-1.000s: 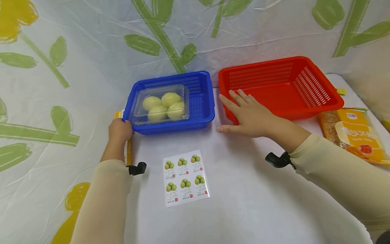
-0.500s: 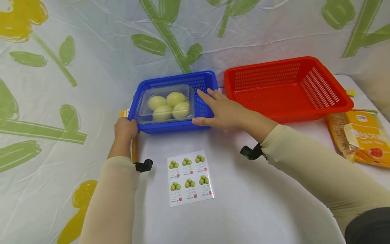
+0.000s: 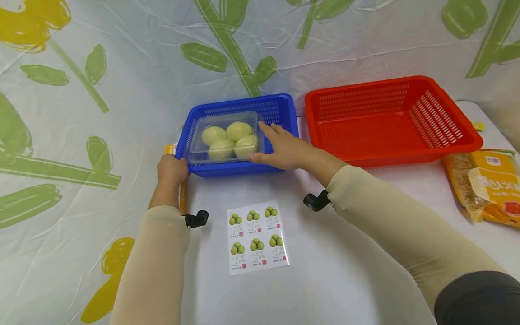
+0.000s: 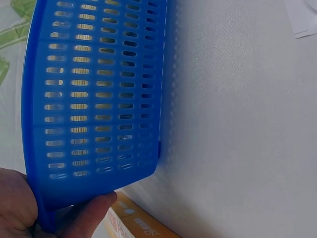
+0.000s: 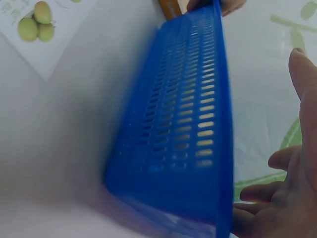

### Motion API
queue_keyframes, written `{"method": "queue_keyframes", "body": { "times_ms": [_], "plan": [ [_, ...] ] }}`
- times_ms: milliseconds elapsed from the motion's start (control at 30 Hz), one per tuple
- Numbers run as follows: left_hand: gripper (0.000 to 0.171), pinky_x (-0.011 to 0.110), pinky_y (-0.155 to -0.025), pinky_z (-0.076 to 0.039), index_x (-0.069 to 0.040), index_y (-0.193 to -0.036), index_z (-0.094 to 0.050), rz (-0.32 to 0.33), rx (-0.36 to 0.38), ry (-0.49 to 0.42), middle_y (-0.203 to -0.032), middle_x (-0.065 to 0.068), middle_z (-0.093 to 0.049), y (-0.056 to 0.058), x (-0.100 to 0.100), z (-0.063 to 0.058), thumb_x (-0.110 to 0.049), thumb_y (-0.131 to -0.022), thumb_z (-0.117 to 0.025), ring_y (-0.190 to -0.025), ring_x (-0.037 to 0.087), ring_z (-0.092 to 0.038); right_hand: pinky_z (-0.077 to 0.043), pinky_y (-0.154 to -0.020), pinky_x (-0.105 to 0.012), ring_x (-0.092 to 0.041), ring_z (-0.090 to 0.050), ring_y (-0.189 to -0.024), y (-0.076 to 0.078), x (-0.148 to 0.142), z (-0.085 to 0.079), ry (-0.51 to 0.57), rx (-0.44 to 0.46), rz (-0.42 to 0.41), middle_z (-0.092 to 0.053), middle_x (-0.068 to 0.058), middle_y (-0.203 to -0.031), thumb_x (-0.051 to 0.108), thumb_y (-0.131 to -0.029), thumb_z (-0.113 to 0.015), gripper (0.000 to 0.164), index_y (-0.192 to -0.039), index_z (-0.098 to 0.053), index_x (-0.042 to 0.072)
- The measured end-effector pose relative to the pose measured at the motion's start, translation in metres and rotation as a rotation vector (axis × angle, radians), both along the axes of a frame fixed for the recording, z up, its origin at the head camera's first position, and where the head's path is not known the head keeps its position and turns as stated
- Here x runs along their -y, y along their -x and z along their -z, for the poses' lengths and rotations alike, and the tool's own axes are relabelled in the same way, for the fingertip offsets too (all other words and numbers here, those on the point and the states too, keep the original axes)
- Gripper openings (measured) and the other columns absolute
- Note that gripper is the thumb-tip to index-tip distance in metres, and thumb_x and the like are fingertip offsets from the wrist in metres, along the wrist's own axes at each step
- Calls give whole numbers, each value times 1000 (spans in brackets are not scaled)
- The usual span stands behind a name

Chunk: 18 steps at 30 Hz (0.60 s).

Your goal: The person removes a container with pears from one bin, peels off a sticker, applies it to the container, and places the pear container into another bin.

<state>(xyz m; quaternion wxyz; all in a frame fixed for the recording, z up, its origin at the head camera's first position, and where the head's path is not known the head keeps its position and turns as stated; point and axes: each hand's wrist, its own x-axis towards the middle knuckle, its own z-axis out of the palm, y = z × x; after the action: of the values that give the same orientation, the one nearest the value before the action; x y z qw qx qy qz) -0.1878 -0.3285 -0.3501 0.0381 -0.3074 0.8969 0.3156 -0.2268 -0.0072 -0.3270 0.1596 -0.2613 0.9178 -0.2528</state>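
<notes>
At its front left corner, the blue plastic basket [image 3: 239,170] is gripped by my left hand [image 3: 172,169], with fingers curled over the rim. The left wrist view has the thumb [image 4: 94,213] under the basket's edge. Inside the basket lies a clear plastic box [image 3: 201,155] of several round, pale green fruits [image 3: 221,148]. My right hand [image 3: 284,149] is above the basket's right part, fingers spread, its fingertips at the box's right side. In the right wrist view its fingers [image 5: 265,192] stand apart, beyond the basket's rim.
A red basket [image 3: 373,160] stands to the right, with a yellow food packet [image 3: 487,185] beside it. A sheet of fruit stickers [image 3: 258,239] lies in front of the blue basket. An orange-and-white box [image 4: 143,218] lies left of the basket. A patterned sheet hangs behind.
My right hand has moved left, from beside the red basket to over the blue basket at the clear box's right side. My left hand keeps its grip on the basket. The view has shifted slightly.
</notes>
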Motion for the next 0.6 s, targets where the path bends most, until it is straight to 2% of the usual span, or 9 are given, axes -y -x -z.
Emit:
{"method": "queue_keyframes", "body": {
  "times_ms": [167, 400, 600],
  "plan": [
    [46, 36, -82, -54, 9, -138, -48, -13, 6, -10, -115, 22, -60, 2, 0, 1, -24, -109, -39, -97, 31, -61, -24, -115, -63, -37, -13, -153, 9, 13, 5, 16, 46, 17, -9, -17, -168, 85, -83, -50, 115, -165, 0, 23],
    [45, 36, -83, -52, 9, -139, -47, -23, 5, -25, -119, 22, -58, 2, -1, 0, -24, -108, -39, -100, 32, -59, -18, -118, -61, -34, -8, -154, 17, 27, 10, 68, 115, 56, -7, -15, -169, 86, -82, -50, 119, -164, 5, 19],
    [46, 35, -82, -53, 9, -140, -47, -29, 0, -34, -120, 22, -59, 2, 1, 1, -24, -109, -40, -99, 31, -60, -21, -118, -56, -37, -16, -152, 25, 39, 16, 126, 217, 119, -9, -18, -168, 82, -85, -51, 124, -159, 21, 15]
  ]
}}
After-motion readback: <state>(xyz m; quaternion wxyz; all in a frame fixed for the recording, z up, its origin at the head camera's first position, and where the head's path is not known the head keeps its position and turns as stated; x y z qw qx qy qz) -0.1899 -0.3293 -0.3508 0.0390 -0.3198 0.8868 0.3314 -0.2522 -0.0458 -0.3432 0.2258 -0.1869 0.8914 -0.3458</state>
